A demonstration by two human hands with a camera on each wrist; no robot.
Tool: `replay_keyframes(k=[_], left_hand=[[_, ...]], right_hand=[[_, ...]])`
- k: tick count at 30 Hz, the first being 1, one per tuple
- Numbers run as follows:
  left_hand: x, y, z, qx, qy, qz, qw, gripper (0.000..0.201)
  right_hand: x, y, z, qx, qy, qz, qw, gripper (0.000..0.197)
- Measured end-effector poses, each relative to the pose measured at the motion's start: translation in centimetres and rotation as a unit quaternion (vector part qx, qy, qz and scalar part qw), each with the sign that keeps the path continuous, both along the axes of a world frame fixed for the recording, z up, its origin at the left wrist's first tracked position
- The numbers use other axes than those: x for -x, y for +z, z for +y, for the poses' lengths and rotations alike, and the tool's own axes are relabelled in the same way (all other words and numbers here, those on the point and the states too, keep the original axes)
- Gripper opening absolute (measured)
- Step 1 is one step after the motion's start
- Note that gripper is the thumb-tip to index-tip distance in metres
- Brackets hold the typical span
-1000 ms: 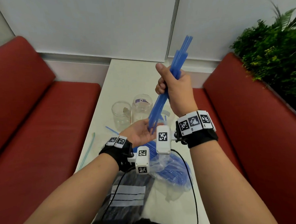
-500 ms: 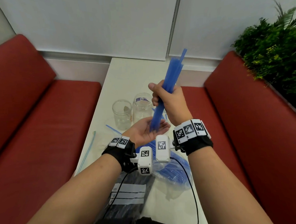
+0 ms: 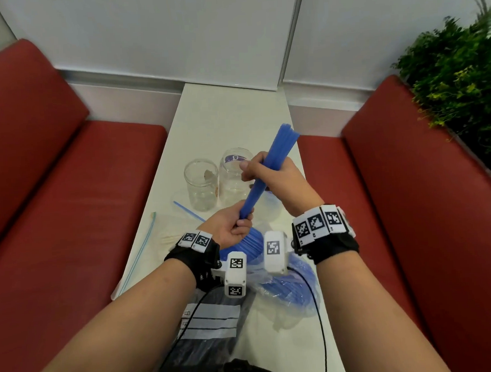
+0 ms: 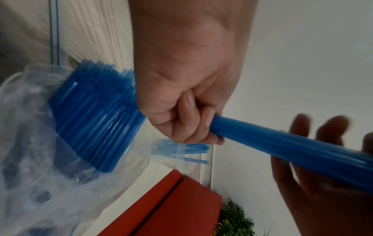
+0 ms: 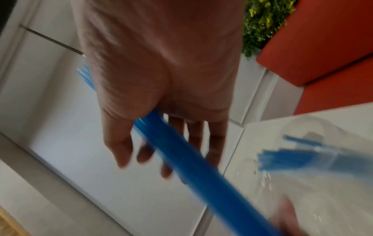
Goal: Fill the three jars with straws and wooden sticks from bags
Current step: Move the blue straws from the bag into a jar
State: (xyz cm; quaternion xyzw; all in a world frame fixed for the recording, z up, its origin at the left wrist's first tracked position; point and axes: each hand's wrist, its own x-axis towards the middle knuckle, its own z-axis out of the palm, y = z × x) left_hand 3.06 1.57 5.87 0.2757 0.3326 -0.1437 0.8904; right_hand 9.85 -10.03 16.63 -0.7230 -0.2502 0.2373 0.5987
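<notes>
Bottom centre of the head view: dark bag [image 3: 207,347] with a white label, text too small to read. Above it, clear bag of blue straws [image 3: 286,286]. Left hand [image 3: 229,226] fisted round the low end of the straw bundle [image 3: 269,167]; right hand [image 3: 278,175] around mid-bundle with fingers loosened, probably squaring the ends before dropping them in. Beyond, mid-frame: two clear jars [image 3: 201,185], empty; third jar with straws sits behind the hands. Purple jar sticker illegible.
</notes>
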Motion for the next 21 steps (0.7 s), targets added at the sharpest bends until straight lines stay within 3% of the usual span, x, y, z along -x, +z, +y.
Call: replay_keyframes(k=[4,7,10,13,16,17,21], left_hand=[[-0.7,-1.1,1.4,-0.047,0.003,-0.003,0.999,0.027],[-1.4,-2.2,2.5,-0.094,0.016,0.012,0.995,0.030],[-1.6,-3.8,4.5,-0.195,0.080,0.066,0.975,0.034],[-1.3,-5.4,6.8,-0.386,0.109,0.135,0.906,0.032],[-0.8,-7.0,8.7,-0.568,0.013,0.195,0.800,0.031],[-0.7,-7.7,9.2,-0.588,-0.013,0.212,0.780,0.033],[-0.6,-10.1,10.1,-0.595,-0.072,0.239,0.764,0.039]], right_hand=[[-2.8,1.1,-0.5,0.178,0.082,0.026,0.980,0.023],[-5.0,2.5,-0.2,0.122,0.048,0.030,0.991,0.018],[-7.8,3.4,-0.1,-0.002,-0.111,-0.020,0.994,0.013],[-10.2,2.4,-0.3,-0.020,-0.256,-0.092,0.962,0.010],[-11.4,-1.5,0.1,0.054,-0.291,-0.075,0.952,0.007],[-11.6,-3.1,0.3,0.088,-0.294,-0.061,0.950,0.007],[-11.6,-8.6,0.6,0.215,-0.256,-0.035,0.942,0.023]])
